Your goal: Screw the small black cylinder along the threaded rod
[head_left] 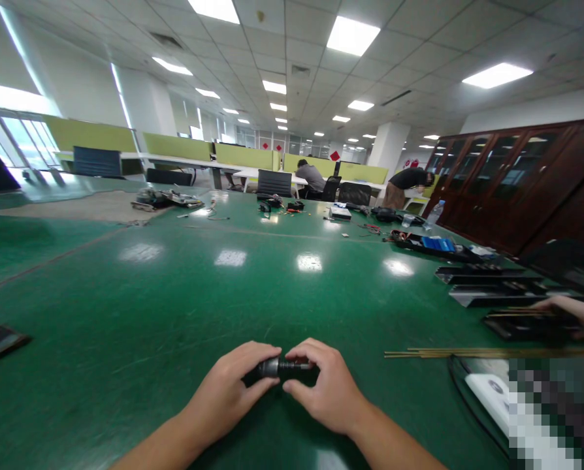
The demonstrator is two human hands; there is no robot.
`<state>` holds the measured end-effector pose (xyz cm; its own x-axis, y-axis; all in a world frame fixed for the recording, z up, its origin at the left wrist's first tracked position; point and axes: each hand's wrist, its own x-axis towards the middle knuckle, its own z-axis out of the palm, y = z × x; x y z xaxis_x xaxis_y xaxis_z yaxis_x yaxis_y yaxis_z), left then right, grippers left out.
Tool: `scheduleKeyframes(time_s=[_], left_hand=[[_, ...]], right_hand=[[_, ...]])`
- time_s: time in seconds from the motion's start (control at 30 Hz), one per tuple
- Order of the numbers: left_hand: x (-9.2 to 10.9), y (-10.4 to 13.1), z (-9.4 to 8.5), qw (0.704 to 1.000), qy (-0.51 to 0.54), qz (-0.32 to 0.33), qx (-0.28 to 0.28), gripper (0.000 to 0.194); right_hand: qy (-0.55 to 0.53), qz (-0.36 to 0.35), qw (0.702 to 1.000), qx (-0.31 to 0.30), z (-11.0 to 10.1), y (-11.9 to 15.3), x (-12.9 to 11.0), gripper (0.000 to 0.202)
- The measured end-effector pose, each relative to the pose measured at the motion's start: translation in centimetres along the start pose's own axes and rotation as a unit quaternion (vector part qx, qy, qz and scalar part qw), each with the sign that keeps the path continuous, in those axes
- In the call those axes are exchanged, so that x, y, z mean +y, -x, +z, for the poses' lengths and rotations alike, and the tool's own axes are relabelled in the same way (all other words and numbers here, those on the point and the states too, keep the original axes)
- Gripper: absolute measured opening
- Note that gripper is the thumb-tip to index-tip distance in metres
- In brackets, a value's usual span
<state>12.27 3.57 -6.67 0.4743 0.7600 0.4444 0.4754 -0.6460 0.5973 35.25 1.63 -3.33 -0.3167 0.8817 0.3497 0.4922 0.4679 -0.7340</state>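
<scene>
Low in the middle of the head view, my left hand (236,378) is closed on a small black cylindrical part (270,367) with a shiny collar. A thinner, stepped dark shaft (292,367) runs from it to the right. My right hand (328,385) curls round the shaft's far end, its thumb and forefinger tips on either side with a gap between them. The part lies level just over the green tabletop (213,307). Its two ends are partly hidden by my fingers, and I cannot tell its exact kind.
At right, another person's hand (579,313) is at a black piece, near thin brass-coloured rods (449,353) and a white device with a cable (488,391). Black metal channels (488,295) lie behind. A dark phone-like slab (0,343) is at left. Two people are farther back.
</scene>
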Motion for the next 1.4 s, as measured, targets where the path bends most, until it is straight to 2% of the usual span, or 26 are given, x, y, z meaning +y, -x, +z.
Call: scheduleKeyframes(time_s=[0.2,0.53,1.4], left_hand=[[1.1,-0.1,-0.2,0.999,0.022,-0.013,-0.031,0.031],[0.8,-0.1,0.4,0.999,0.035,0.031,-0.001,0.031],[1.5,-0.1,0.1,0.999,0.044,0.023,0.000,0.027]], right_hand=[[0.002,-0.006,1.000,-0.005,-0.1,0.1,0.0,0.028],[0.020,0.002,0.999,-0.027,0.1,0.3,0.1,0.011],[0.030,0.001,0.999,-0.034,-0.2,0.4,0.1,0.009]])
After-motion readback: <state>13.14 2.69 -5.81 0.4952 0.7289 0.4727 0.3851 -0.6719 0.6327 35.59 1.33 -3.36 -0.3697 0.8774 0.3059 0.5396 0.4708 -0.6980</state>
